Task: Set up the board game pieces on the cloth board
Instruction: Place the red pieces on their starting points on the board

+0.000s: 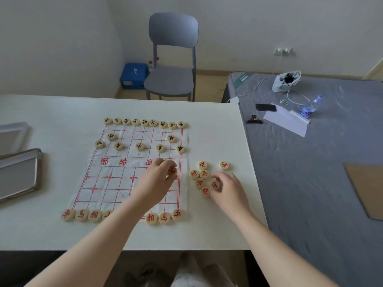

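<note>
Pinching red piece point(172, 171), left fingers point(167, 163).

Grey chair point(173, 56), blue box point(133, 76), phone point(266, 107), bottle point(310, 106)

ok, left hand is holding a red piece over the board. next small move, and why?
Probably lower the left hand and set its pinched red piece on the point beneath, near the right edge of the cloth board. Red's soldier row is bare, black soldiers are placed, and loose red pieces wait by the right hand.
</note>
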The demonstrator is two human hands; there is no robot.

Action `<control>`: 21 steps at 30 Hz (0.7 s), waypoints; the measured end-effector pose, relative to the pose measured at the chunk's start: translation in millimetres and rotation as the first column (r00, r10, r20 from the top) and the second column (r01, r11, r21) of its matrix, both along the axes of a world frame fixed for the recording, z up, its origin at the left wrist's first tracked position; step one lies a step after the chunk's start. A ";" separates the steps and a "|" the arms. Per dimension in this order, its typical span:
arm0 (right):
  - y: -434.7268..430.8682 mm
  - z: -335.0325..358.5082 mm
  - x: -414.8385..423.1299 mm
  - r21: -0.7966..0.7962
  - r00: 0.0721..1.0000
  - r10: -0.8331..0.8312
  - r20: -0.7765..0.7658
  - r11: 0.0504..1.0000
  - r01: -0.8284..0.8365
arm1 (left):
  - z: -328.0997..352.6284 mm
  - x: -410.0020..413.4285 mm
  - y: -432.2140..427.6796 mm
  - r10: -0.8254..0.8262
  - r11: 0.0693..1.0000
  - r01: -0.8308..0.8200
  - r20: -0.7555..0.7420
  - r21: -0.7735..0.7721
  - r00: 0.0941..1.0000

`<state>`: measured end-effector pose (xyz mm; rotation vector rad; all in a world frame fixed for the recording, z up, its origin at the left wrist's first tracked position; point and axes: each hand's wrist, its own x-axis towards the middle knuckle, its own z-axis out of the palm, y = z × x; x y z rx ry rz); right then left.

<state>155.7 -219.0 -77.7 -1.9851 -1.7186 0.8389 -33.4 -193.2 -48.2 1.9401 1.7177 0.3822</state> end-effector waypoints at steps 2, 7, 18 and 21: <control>1.4 0.2 -0.8 -0.005 1.000 -0.008 0.004 1.000 0.008 | -2.5 -3.4 -0.6 -0.001 1.000 0.001 0.001 -0.010 1.000; 2.8 2.6 -5.1 -0.010 0.999 -0.028 0.020 1.000 0.028 | -3.7 -10.1 -0.9 -0.019 1.000 0.018 -0.018 -0.021 1.000; -6.4 -2.5 -29.0 0.048 0.986 -0.105 0.129 0.994 0.100 | 9.6 -71.8 -37.8 -0.206 0.978 0.195 -0.183 -0.077 0.961; -10.2 -2.3 -38.5 0.049 0.980 -0.125 0.154 0.992 0.118 | 3.1 -83.5 -55.3 -0.281 0.957 0.251 -0.249 -0.145 0.927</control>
